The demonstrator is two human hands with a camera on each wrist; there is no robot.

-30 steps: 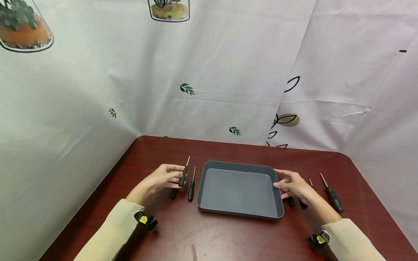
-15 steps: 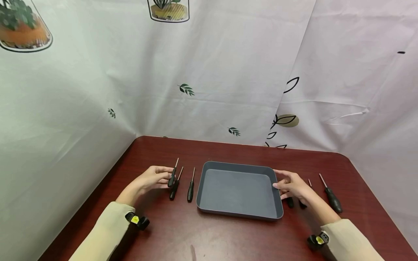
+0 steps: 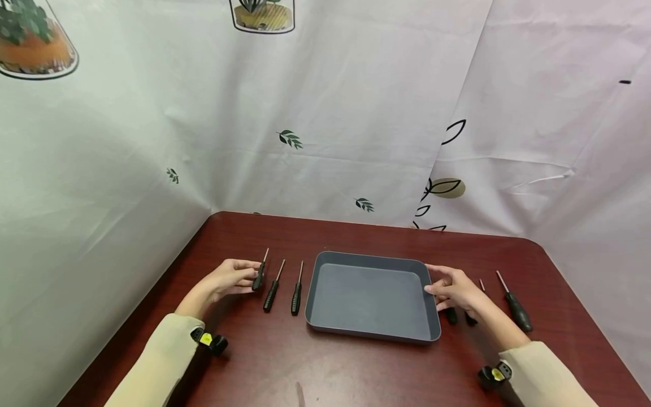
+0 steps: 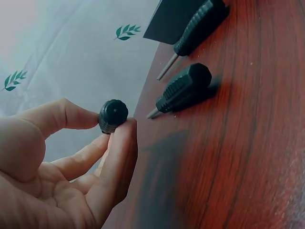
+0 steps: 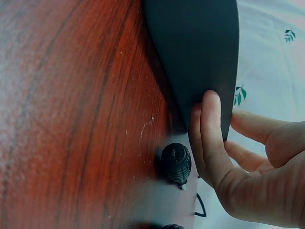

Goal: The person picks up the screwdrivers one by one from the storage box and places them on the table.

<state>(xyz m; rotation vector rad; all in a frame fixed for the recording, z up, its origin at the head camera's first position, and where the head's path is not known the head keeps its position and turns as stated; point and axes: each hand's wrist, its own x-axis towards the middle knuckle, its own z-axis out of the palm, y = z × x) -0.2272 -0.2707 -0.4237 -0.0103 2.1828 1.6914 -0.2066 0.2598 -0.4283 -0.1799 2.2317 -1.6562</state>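
My left hand [image 3: 229,278] pinches a small black-handled screwdriver [image 3: 258,278] between thumb and fingers, shaft pointing away. In the left wrist view, the butt of its handle [image 4: 113,114] faces the camera, with table showing beyond. Two similar screwdrivers lie just right of it, the nearer one [image 3: 272,295] and another [image 3: 296,297] beside the tray. My right hand [image 3: 454,289] grips the right rim of the shallow grey tray [image 3: 371,299], thumb over the rim and fingers against the outer wall [image 5: 195,47].
Right of the right hand lies a larger screwdriver [image 3: 517,311] with a thick black handle. Two more dark handles, one [image 3: 451,315] near the tray and one [image 3: 471,319] farther right, are partly hidden by the hand. A white patterned curtain [image 3: 325,169] stands behind the reddish-brown table [image 3: 356,373].
My left hand has moved left with its screwdriver, away from the tray, uncovering the screwdriver it overlapped before. The right hand and the tray have stayed put.
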